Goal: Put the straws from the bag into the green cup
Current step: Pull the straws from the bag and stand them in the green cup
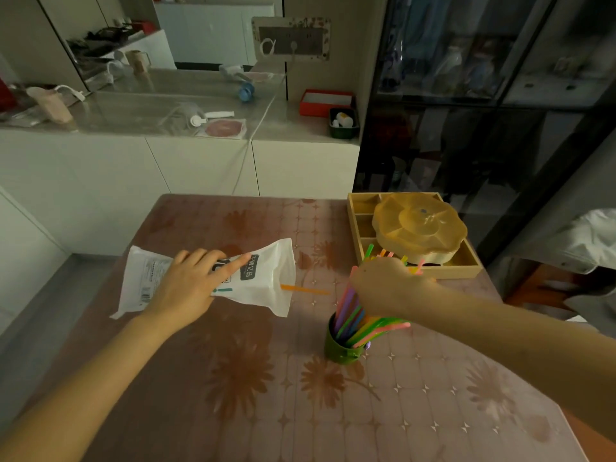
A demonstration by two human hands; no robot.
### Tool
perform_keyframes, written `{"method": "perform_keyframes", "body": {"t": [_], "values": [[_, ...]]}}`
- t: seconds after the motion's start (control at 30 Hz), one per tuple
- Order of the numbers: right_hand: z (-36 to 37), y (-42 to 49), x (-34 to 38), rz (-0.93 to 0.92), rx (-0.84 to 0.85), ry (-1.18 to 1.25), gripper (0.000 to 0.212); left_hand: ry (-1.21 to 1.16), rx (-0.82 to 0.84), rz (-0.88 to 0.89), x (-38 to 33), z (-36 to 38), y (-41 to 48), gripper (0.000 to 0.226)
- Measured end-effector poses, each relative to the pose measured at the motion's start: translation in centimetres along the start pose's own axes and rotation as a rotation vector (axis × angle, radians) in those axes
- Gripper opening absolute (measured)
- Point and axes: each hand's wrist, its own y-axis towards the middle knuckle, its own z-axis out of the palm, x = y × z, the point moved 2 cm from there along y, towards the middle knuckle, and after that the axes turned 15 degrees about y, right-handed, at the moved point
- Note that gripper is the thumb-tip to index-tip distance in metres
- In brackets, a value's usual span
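Observation:
A white plastic bag (263,285) lies flat on the table, its open mouth facing right. My left hand (193,281) presses down on it with fingers spread. One orange straw (303,289) pokes out of the bag's mouth onto the table. The green cup (340,350) stands to the right of the bag. It holds a bundle of coloured straws (353,323) that lean to the right. My right hand (386,285) is closed around the upper part of that bundle, above the cup; the straw tips stick out past my fingers.
A wooden compartment tray (470,263) with a yellow flower-shaped lidded box (420,225) sits at the table's far right corner, just behind my right hand. The table (253,411) has a pink floral cover. A dark glass cabinet stands to the right, white counters behind.

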Motion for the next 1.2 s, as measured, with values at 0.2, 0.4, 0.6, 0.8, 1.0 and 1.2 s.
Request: {"method": "perform_keyframes", "body": {"t": [0.2, 0.4, 0.6, 0.8, 1.0, 1.2], "values": [[0.6, 0.3, 0.1, -0.092, -0.309, 0.044, 0.031, -0.007, -0.046, 0.022, -0.2, -0.7, 0.7, 0.096], [0.2, -0.4, 2.2, -0.213, -0.464, 0.277, 0.037, -0.053, -0.115, 0.046, -0.4, -1.6, 2.2, 0.095], [-4.2, -5.4, 0.0, -0.211, -0.747, 0.478, 0.020, -0.211, -0.084, -0.053, -0.6, -0.5, 1.0, 0.103], [-8.1, -11.2, -5.1, -0.078, -0.951, 0.561, 0.007, -0.492, -0.013, -0.231, -0.1, 1.7, -1.4, 0.094], [-8.6, -12.0, -4.8, -0.052, -0.999, 0.342, 0.012, -0.488, -0.011, -0.272, -0.5, 3.0, -4.3, 0.091], [-3.9, -5.6, -1.0, -0.119, -0.546, 0.056, 0.016, -0.554, -0.036, -0.292, -1.6, 1.9, -5.1, 0.082]]}}
